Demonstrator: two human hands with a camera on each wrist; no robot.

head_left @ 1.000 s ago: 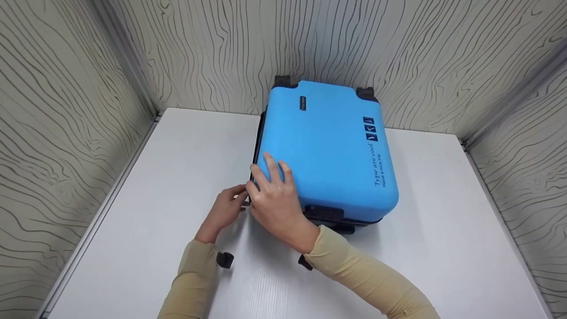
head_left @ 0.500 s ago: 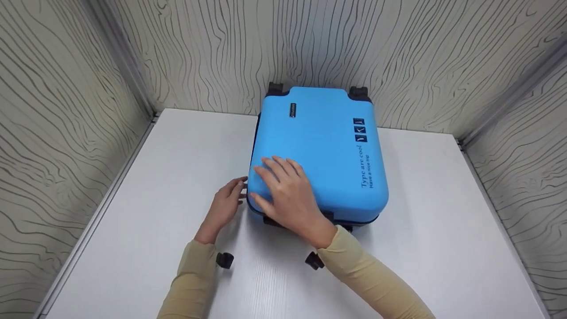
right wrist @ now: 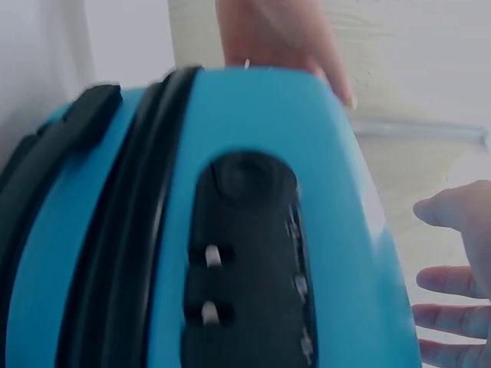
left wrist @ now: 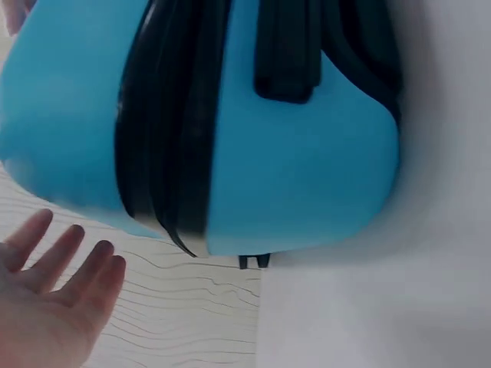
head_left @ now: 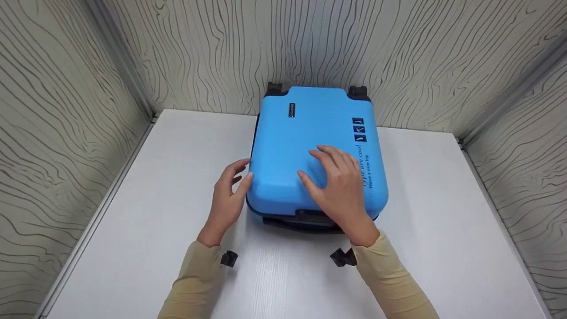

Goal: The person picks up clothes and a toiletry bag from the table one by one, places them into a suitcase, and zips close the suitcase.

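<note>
A light-blue suitcase (head_left: 305,137) lies flat and closed, its carry handle (head_left: 301,227) on the near side. Printed lettering runs down the right of its lid. My left hand (head_left: 227,197) is at the suitcase's left side, fingers loosely bent and thumb by the lid's edge; in the left wrist view, its fingers show a gap from the shell. Over the front part of the lid is my right hand (head_left: 343,188), fingers spread and slightly bent, holding nothing. A black combination lock (right wrist: 249,261) fills the middle of the right wrist view.
The suitcase rests on a white tabletop (head_left: 177,177). Behind its black wheels (head_left: 359,92) stands a wood-grain patterned wall (head_left: 319,44), with similar panels on both sides. Black mounts (head_left: 229,258) show beside both wrists.
The suitcase has shifted slightly left and turned a little. My right hand has moved right from the lid's front left corner; my left hand has slid a little farther up the side.
</note>
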